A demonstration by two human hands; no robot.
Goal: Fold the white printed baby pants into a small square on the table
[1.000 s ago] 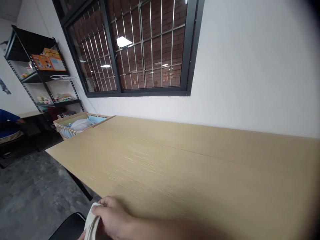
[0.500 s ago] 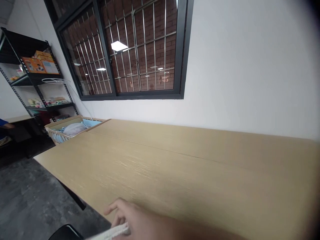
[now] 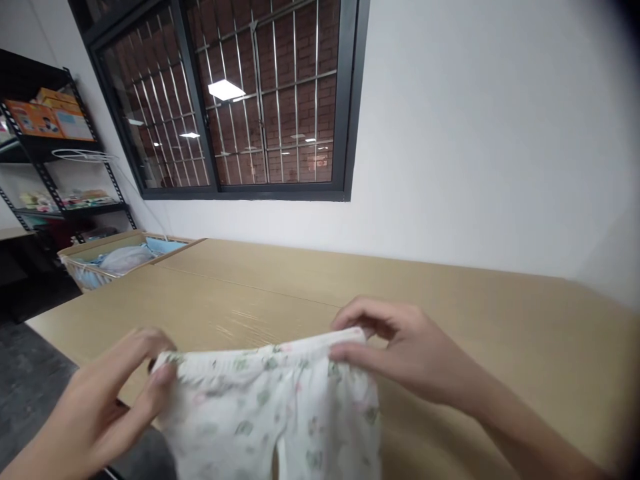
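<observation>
White pants [image 3: 270, 400] with a small green and pink print hang from their elastic waistband between my hands, above the near part of the table. My left hand [image 3: 110, 400] pinches the left end of the waistband, thumb in front. At the right end, my right hand [image 3: 405, 347] grips the waistband between thumb and fingers. The waistband is stretched out sideways, and a gap shows between the legs at the bottom edge of the view. The lower part of the legs is out of view.
The light wooden table [image 3: 475, 320] runs along the white wall under a barred window [image 3: 265, 100]. A crib-like box [image 3: 75, 257] with blue lining touches its far left end. Behind stands a black shelf [image 3: 95, 147] with orange boxes [image 3: 35, 119].
Both hands now hold the printed pants by the waistband; before, only one hand showed, with a white edge of cloth low in view. The camera has turned slightly right.
</observation>
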